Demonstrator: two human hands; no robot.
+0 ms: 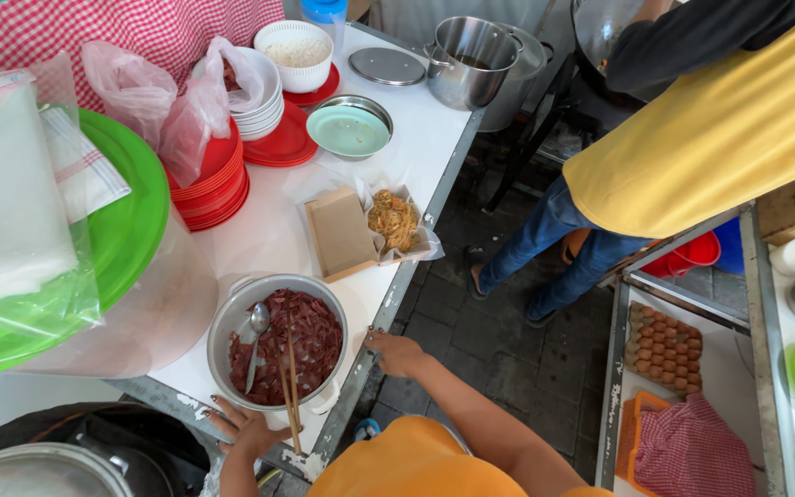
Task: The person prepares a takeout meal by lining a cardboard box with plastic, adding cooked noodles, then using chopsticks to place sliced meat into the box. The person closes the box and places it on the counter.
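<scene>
While both hands rested on the table edge, neither held anything: the left hand [248, 428] lay fingers spread just below the metal bowl of red meat slices [278, 340], the right hand [396, 352] beside its rim. A spoon [256, 340] and chopsticks [289, 391] stood in the bowl. The open cardboard box [365, 230] held noodles only; judged unfinished, no meat added
</scene>
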